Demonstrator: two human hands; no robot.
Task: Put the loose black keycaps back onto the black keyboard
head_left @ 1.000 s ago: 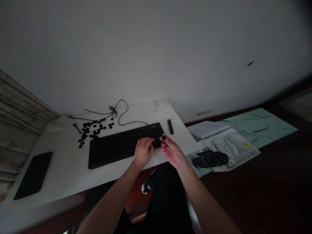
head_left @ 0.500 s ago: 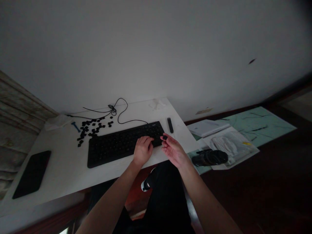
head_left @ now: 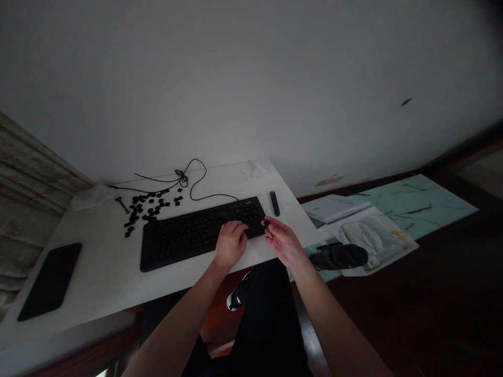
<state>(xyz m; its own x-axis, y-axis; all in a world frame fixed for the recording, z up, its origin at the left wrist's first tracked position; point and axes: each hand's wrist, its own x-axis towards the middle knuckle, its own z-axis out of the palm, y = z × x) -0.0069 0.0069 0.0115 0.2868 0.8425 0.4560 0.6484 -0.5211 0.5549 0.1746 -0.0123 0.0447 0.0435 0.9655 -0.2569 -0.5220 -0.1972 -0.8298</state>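
A black keyboard (head_left: pixel 184 233) lies at a slant along the front of the white table. My left hand (head_left: pixel 231 242) rests on its right half, fingers bent loosely over the keys, holding nothing that shows. Just off the keyboard's right end, my right hand (head_left: pixel 283 241) pinches a small black keycap (head_left: pixel 266 223) between thumb and fingertips, palm turned partly up. Many loose black keycaps (head_left: pixel 151 207) are scattered behind the keyboard's left end. Which keys lie under my left hand is hidden.
A blue tool (head_left: pixel 122 204) lies left of the keycaps, a dark tablet-like slab (head_left: pixel 51 281) at the table's left. The keyboard cable (head_left: pixel 196 180) loops behind. A black stick-shaped object (head_left: pixel 274 203) lies near the right edge. Beyond stand a white box (head_left: pixel 371 241) and a black bottle-like object (head_left: pixel 340 255).
My right hand has shifted slightly to the right with the keycap still pinched. My left hand stays in place on the keyboard.
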